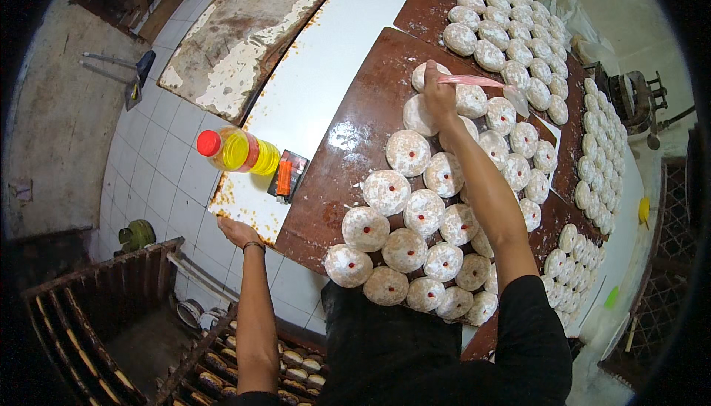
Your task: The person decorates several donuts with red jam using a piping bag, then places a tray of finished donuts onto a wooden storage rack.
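My right hand is closed round one end of a pink-filled plastic piping bag, whose clear loose end trails to the right over the doughnuts. It is over the far-left part of a group of round, sugar-dusted doughnuts; many of them have a red dot of filling on top. A plain-topped doughnut lies just nearer than the hand. At the near-left corner of the white table, my left hand grips the edge, with some fingers hidden. The doughnuts rest on a brown board.
A red-capped bottle of yellow liquid stands beside an orange lighter on a dark pack. More doughnuts cover boards at the far right and right. A dark rack with filled trays stands lower left. A metal clamp-like device is at right.
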`<state>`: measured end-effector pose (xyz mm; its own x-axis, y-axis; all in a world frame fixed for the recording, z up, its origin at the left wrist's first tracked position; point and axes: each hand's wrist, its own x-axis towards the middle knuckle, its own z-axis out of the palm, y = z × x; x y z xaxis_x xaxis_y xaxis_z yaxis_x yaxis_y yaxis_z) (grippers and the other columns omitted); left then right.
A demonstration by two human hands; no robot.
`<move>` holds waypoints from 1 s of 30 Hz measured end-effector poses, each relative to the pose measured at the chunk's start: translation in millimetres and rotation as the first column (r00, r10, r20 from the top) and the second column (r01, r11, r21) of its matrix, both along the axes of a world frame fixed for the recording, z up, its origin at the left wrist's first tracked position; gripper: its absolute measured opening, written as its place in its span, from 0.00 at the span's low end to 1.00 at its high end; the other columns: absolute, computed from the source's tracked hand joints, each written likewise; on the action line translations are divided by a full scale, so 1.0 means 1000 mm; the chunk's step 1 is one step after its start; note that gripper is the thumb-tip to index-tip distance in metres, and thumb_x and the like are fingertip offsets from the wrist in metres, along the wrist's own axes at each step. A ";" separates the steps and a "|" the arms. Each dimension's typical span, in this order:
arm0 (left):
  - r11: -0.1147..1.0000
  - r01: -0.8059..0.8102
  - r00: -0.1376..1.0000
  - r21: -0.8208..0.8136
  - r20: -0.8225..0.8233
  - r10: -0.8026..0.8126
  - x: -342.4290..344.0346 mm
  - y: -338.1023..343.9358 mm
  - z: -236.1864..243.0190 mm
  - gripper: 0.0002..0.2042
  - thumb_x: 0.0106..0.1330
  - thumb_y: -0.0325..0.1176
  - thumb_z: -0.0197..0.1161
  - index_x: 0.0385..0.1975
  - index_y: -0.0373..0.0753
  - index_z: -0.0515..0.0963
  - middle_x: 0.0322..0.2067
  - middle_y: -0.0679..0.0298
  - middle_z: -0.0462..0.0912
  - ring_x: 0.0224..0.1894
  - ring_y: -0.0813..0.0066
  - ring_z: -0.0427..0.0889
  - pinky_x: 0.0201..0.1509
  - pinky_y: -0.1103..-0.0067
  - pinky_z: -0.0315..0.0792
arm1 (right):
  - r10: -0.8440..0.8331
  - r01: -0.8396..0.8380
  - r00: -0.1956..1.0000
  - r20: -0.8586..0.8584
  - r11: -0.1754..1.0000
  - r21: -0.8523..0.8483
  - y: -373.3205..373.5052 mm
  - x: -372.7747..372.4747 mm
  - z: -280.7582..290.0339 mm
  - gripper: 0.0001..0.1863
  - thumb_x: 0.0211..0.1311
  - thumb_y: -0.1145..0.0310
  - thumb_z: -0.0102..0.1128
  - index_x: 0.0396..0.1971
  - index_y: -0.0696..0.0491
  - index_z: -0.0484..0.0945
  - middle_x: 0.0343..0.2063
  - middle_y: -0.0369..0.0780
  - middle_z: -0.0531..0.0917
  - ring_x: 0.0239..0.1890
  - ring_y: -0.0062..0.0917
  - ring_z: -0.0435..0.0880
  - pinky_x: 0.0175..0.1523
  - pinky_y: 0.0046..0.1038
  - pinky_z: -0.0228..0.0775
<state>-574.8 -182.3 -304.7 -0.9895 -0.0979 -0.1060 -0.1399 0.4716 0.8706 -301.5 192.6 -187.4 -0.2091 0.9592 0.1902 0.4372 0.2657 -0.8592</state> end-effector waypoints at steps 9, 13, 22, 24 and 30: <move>0.999 -0.006 0.999 0.033 0.040 0.005 0.011 0.012 0.018 0.25 0.64 0.43 0.30 0.51 0.28 0.57 0.52 0.47 0.59 0.54 0.56 0.59 0.58 0.75 0.53 | -0.113 0.124 0.973 -0.203 0.991 0.043 0.016 0.014 0.006 0.26 0.59 0.50 0.39 0.06 0.50 0.59 0.06 0.30 0.58 0.10 0.15 0.55 0.15 0.23 0.46; 0.999 -0.030 0.997 -0.041 0.073 0.033 0.010 0.012 0.018 0.25 0.64 0.44 0.30 0.51 0.27 0.56 0.52 0.47 0.59 0.54 0.57 0.59 0.58 0.75 0.53 | -0.047 0.055 0.975 -0.217 0.998 0.031 0.017 0.017 0.013 0.26 0.60 0.52 0.38 0.07 0.52 0.58 0.07 0.30 0.58 0.11 0.14 0.54 0.16 0.23 0.45; 0.996 -0.012 0.999 -0.088 0.034 0.015 0.012 0.012 0.021 0.25 0.64 0.43 0.29 0.49 0.25 0.58 0.50 0.44 0.60 0.52 0.53 0.61 0.56 0.73 0.55 | -0.074 0.086 0.988 -0.132 0.993 0.084 0.023 0.017 0.007 0.26 0.60 0.52 0.38 0.07 0.53 0.59 0.07 0.32 0.59 0.13 0.16 0.55 0.17 0.24 0.47; 0.995 -0.001 1.000 -0.104 -0.001 0.000 0.016 0.013 0.024 0.25 0.64 0.43 0.29 0.49 0.25 0.58 0.50 0.43 0.61 0.52 0.53 0.61 0.56 0.72 0.55 | -0.101 0.105 0.988 -0.116 0.994 0.029 0.018 0.020 0.008 0.27 0.60 0.52 0.38 0.10 0.59 0.60 0.08 0.37 0.60 0.14 0.21 0.57 0.20 0.30 0.49; 0.993 0.012 0.999 -0.115 0.031 -0.009 0.018 0.017 0.034 0.24 0.64 0.44 0.33 0.47 0.27 0.60 0.48 0.43 0.61 0.50 0.52 0.62 0.55 0.71 0.55 | -0.117 0.102 0.938 -0.326 0.993 -0.063 0.007 0.040 0.032 0.25 0.60 0.54 0.38 0.08 0.54 0.58 0.07 0.32 0.59 0.12 0.17 0.55 0.17 0.25 0.47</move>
